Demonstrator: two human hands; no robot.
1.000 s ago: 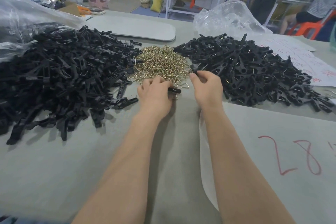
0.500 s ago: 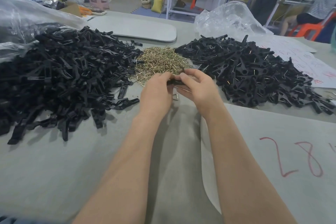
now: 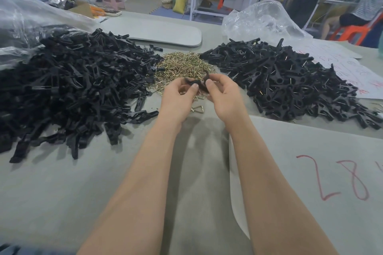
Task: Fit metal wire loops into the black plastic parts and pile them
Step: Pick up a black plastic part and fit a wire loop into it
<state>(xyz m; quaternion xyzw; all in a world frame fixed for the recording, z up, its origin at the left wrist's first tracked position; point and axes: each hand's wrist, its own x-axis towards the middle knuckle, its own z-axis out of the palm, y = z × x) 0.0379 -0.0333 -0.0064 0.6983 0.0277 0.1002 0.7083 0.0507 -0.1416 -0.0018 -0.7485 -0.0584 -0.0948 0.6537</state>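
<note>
My left hand (image 3: 179, 97) and my right hand (image 3: 224, 97) meet above the table's middle, and both pinch the same black plastic parts (image 3: 198, 83) between thumb and fingers. Behind them lies a heap of brass-coloured wire loops (image 3: 184, 66). A loose wire loop (image 3: 198, 108) lies on the table just under my hands. A big pile of plain black parts (image 3: 68, 87) spreads on the left. On the right sits a pile of black parts with wire fitted (image 3: 290, 80).
Clear plastic bags lie at the far left (image 3: 27, 23) and behind the right pile (image 3: 261, 20). A grey board (image 3: 153, 31) lies at the back. Grey card with red numbers (image 3: 310, 172) covers the near right. A seated person (image 3: 360, 6) is at the far right.
My hands were apart a second ago, each with a black part. They came together in front of the wire heap and lifted slightly, now holding the parts jointly.
</note>
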